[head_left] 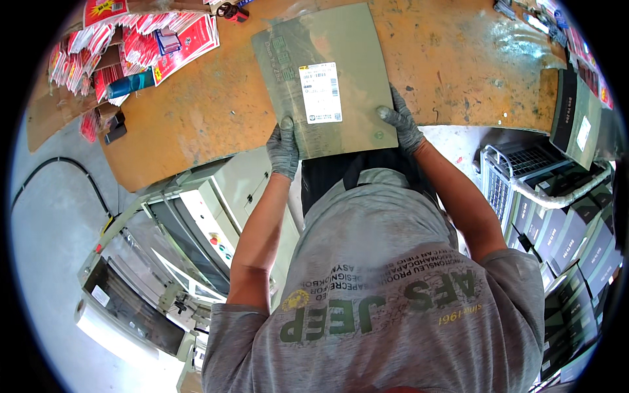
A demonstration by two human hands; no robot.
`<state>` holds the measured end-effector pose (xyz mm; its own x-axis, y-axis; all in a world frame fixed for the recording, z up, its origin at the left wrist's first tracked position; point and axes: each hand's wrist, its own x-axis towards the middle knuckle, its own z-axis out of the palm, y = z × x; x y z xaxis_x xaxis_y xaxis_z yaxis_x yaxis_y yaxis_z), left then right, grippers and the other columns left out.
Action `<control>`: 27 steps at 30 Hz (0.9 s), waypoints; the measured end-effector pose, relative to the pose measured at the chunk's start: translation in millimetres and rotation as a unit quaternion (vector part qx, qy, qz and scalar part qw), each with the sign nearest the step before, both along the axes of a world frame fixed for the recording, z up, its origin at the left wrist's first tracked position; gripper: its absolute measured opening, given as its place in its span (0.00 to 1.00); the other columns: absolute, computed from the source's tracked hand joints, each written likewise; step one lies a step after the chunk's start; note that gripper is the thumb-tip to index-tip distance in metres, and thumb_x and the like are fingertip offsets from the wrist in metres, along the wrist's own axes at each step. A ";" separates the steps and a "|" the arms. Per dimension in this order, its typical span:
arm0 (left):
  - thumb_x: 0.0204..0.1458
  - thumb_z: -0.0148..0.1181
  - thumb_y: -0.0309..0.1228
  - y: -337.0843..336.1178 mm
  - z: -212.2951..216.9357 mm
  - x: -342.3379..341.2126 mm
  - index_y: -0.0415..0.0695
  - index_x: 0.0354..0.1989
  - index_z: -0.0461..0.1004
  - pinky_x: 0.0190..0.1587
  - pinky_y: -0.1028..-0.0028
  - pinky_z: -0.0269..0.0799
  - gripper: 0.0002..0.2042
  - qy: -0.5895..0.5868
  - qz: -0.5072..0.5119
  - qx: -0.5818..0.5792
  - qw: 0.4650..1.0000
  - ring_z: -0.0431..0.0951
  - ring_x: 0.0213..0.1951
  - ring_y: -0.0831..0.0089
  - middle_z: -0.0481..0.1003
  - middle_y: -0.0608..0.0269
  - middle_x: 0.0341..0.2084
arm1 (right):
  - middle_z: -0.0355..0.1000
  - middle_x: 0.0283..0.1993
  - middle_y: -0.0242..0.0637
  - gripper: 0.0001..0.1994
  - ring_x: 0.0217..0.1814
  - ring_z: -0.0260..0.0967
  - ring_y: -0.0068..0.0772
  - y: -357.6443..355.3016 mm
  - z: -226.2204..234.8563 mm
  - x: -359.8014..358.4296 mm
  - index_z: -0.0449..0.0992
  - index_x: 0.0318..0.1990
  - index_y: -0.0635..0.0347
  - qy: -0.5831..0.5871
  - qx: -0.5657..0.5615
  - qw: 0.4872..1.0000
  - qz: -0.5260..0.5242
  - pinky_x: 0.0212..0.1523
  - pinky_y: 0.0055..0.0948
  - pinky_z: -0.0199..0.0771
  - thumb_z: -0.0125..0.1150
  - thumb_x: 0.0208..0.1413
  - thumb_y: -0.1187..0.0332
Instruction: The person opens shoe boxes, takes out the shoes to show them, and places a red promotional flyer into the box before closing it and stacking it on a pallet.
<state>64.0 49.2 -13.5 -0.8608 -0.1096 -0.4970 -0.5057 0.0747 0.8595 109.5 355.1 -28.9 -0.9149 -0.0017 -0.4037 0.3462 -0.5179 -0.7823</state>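
A large olive-green cardboard box (354,72) with a white shipping label (321,93) on its face is held at the near side of the workbench, slightly tilted. My left hand (284,149), in a grey glove, closes on its lower left edge with the thumb on the face. On the right edge, my right hand (403,124), gloved the same way, grips with its thumb laid over the face and the fingers along the side. The box's underside is hidden.
The worn wooden workbench (472,72) spreads beyond. Piles of red-and-white printed cards (190,49) and a teal roll (130,85) lie far left. Another green box (576,118) sits at the right edge, above a wire cart (499,177) and stacked boxes (563,236). A machine (209,229) stands left.
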 end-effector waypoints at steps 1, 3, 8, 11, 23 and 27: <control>0.61 0.64 0.49 -0.3 -0.9 -0.2 0.36 0.50 0.77 0.49 0.75 0.73 0.24 -0.001 -0.003 0.001 1.000 0.75 0.42 0.78 0.80 0.65 0.42 | 0.60 0.71 0.48 0.52 0.72 0.58 0.40 -0.1 2.4 0.0 0.49 0.75 0.66 0.002 -0.004 1.000 -0.001 0.70 0.38 0.61 0.73 0.48 0.54; 0.61 0.64 0.48 -3.0 -3.6 -1.3 0.36 0.51 0.77 0.50 0.75 0.72 0.25 -0.001 -0.008 0.003 1.000 0.75 0.43 0.78 0.80 0.64 0.43 | 0.60 0.71 0.48 0.52 0.73 0.57 0.39 -0.9 7.7 -1.6 0.50 0.75 0.66 0.005 -0.010 1.000 -0.001 0.70 0.38 0.61 0.72 0.48 0.53; 0.62 0.64 0.47 -4.7 -6.9 0.5 0.35 0.56 0.75 0.51 0.75 0.73 0.26 0.003 0.003 0.038 0.999 0.75 0.46 0.76 0.79 0.62 0.46 | 0.59 0.72 0.47 0.54 0.74 0.56 0.39 0.3 10.5 -5.1 0.50 0.76 0.65 -0.003 -0.007 1.000 0.019 0.71 0.38 0.59 0.73 0.46 0.50; 0.60 0.65 0.49 4.0 11.5 -2.5 0.35 0.57 0.74 0.50 0.75 0.74 0.28 -0.009 0.011 0.072 0.997 0.75 0.45 0.76 0.78 0.62 0.47 | 0.58 0.72 0.47 0.54 0.74 0.56 0.40 1.5 7.8 -5.5 0.50 0.76 0.64 -0.004 -0.007 1.000 0.024 0.72 0.38 0.58 0.73 0.46 0.48; 0.59 0.66 0.49 0.1 11.2 -3.3 0.36 0.58 0.73 0.55 0.73 0.70 0.29 -0.008 -0.004 0.102 0.995 0.73 0.49 0.76 0.77 0.63 0.50 | 0.60 0.72 0.42 0.55 0.73 0.59 0.37 8.1 -7.7 1.3 0.51 0.76 0.57 -0.068 0.008 0.996 0.059 0.70 0.39 0.63 0.73 0.44 0.45; 0.59 0.67 0.48 -5.7 4.4 -3.3 0.35 0.59 0.72 0.56 0.72 0.70 0.29 -0.012 -0.018 0.104 0.994 0.72 0.51 0.75 0.76 0.62 0.51 | 0.61 0.71 0.42 0.55 0.72 0.59 0.37 6.8 -9.6 2.9 0.51 0.76 0.57 -0.085 -0.013 0.995 0.053 0.70 0.39 0.63 0.74 0.43 0.45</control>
